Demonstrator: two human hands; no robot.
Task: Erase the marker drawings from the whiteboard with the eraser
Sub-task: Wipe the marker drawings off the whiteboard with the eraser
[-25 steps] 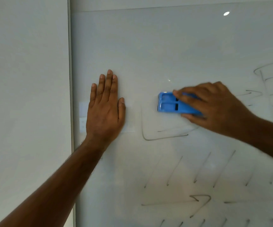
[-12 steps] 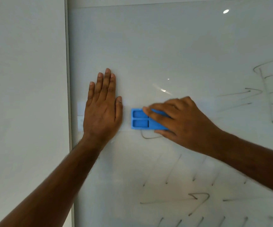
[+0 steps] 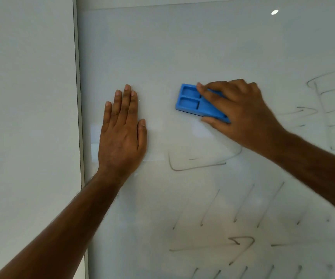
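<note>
A glossy whiteboard (image 3: 182,47) fills the head view. My right hand (image 3: 241,109) grips a blue plastic eraser (image 3: 190,101) and holds it flat against the board, tilted down to the right. Below the eraser lies a curved marker line (image 3: 198,166). More marker strokes (image 3: 241,206) slant across the lower board, and other drawings (image 3: 323,93) sit at the right edge. My left hand (image 3: 122,133) presses flat on the board with straight fingers, left of the eraser and apart from it.
The whiteboard's grey frame edge (image 3: 79,97) runs vertically at the left, with a plain white wall panel (image 3: 25,117) beyond it. A ceiling light reflects as a bright spot (image 3: 274,12) at the upper right.
My right hand has carried the eraser up and to the right, away from my left hand. The curved line below it is uncovered again. My left hand has stayed flat in place.
</note>
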